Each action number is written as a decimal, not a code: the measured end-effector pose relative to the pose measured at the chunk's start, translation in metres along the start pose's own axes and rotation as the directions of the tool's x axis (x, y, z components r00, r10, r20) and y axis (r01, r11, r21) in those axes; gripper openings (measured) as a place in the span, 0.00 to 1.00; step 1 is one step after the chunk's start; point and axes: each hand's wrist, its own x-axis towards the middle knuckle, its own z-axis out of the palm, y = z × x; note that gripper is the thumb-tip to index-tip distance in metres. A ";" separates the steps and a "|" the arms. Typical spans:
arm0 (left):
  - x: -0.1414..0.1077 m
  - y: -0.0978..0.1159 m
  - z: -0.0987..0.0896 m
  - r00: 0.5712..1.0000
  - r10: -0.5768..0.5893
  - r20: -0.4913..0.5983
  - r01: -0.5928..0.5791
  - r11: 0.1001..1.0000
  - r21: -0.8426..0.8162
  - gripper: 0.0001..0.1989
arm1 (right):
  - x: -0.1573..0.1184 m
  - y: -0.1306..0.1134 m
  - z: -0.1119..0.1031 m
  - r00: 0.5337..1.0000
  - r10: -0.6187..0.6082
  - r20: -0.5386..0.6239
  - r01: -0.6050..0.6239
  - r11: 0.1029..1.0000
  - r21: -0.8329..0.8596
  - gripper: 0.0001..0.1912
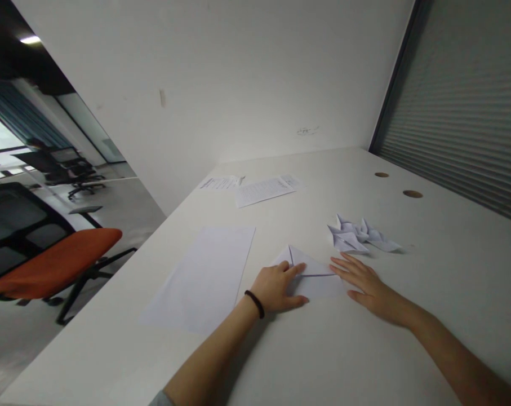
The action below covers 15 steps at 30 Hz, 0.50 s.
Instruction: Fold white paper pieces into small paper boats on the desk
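A partly folded sheet of white paper lies flat on the table, its far end folded to a point with a crease down the middle and a flat strip nearest me. My left hand, with a dark band at the wrist, rests on its left side, fingers spread and index fingertip on the folded part. At the right corner, my right hand lies with fingers stretched out, fingertips at the paper's edge. Neither hand grips anything. Beyond my right hand sits a small cluster of folded paper pieces.
Left of my hands lies a flat white sheet. Farther back are a printed sheet and another paper with writing. Two round holes pierce the white table at right. An orange-seated chair stands beyond the left edge.
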 end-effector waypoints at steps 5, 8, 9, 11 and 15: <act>0.001 0.002 0.003 0.999 -0.039 -0.037 0.039 0.999 -0.003 0.26 | 0.003 -0.001 0.002 0.999 0.044 -0.026 -0.045 0.999 -0.025 0.27; 0.006 0.003 0.008 0.987 -0.139 -0.079 0.139 0.990 -0.013 0.19 | 0.007 -0.002 0.007 0.990 0.071 -0.120 -0.070 0.997 0.013 0.24; 0.007 0.004 0.010 0.980 -0.176 -0.089 0.176 0.984 -0.015 0.18 | 0.009 -0.004 0.008 0.984 0.082 -0.159 -0.075 0.996 0.047 0.22; 0.009 0.005 0.012 0.967 -0.232 -0.107 0.230 0.973 -0.033 0.16 | 0.013 -0.008 0.011 0.967 0.107 -0.230 -0.073 0.985 0.154 0.19; 0.010 0.007 0.010 0.934 -0.298 -0.198 0.279 0.953 -0.122 0.16 | 0.019 -0.022 0.010 0.965 0.228 -0.131 -0.129 0.846 0.517 0.17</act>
